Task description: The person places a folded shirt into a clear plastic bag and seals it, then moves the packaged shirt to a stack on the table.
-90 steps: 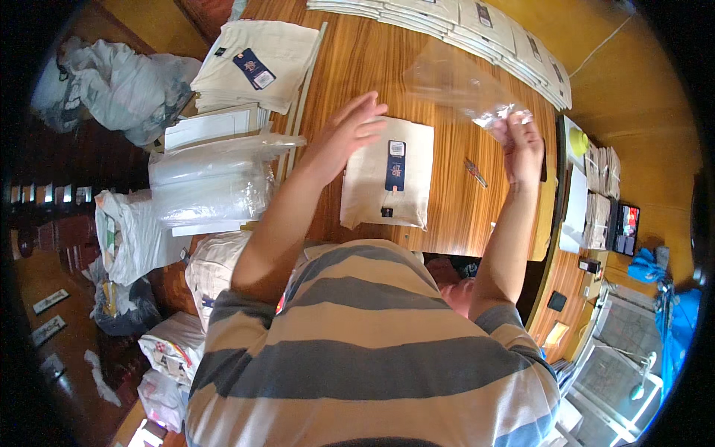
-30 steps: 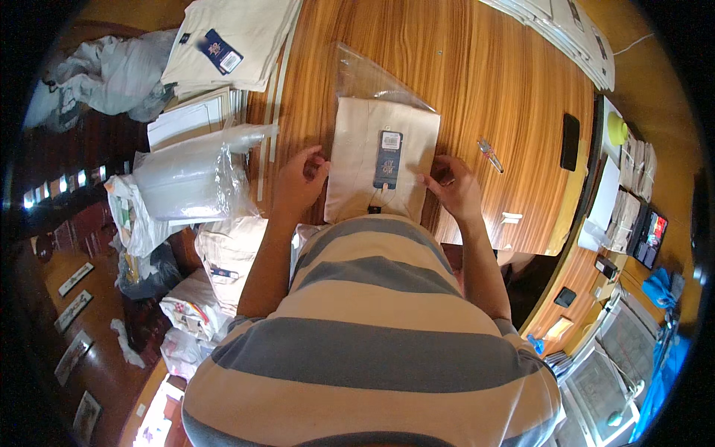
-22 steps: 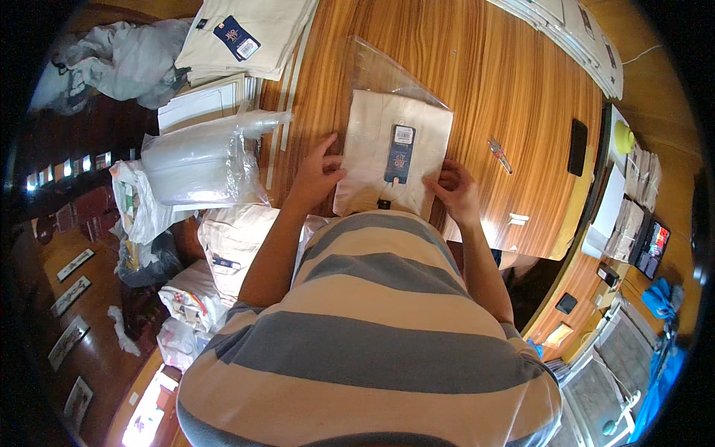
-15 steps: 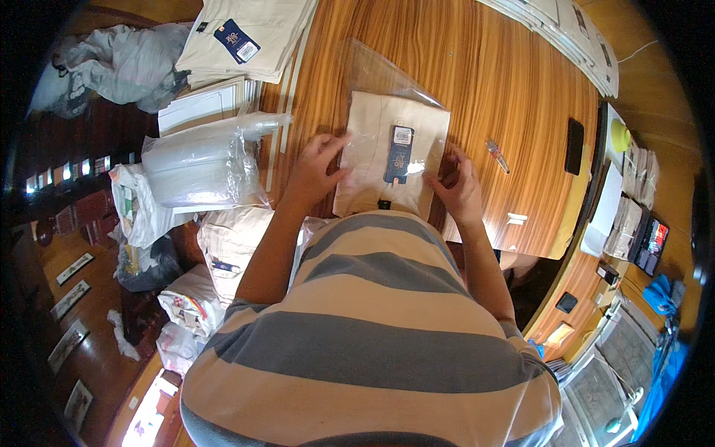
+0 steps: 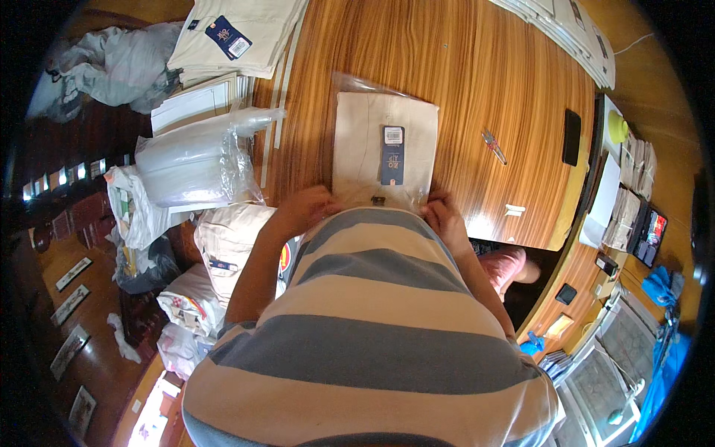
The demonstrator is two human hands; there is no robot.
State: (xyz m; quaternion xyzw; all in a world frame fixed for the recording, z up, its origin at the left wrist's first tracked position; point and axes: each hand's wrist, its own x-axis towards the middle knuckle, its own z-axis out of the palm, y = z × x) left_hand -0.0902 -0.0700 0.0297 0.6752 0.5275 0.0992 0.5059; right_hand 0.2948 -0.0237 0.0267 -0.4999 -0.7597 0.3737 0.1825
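1. The wooden desk [image 5: 477, 67] fills the top of your view, its grain running away from you.
2. To your left, a roll of clear plastic bags [image 5: 195, 160] lies at the desk's left edge, with a stack of folded beige garments [image 5: 238, 33] beyond it.
3. A folded beige garment [image 5: 383, 156] lies flat on the desk right in front of you, inside a clear plastic bag [image 5: 357, 83] whose far end shows past it.
4. A dark blue hang tag [image 5: 392, 155] sits on top of that garment.
5. Your left hand [image 5: 305, 211] grips the near left edge of the bagged garment, fingers curled over it.
6. Your right hand [image 5: 443, 216] clasps the near right edge in the same way.
7. Small scissors [image 5: 493, 146] lie on the desk to the right, apart from the garment, with a black phone [image 5: 572, 137] further right.
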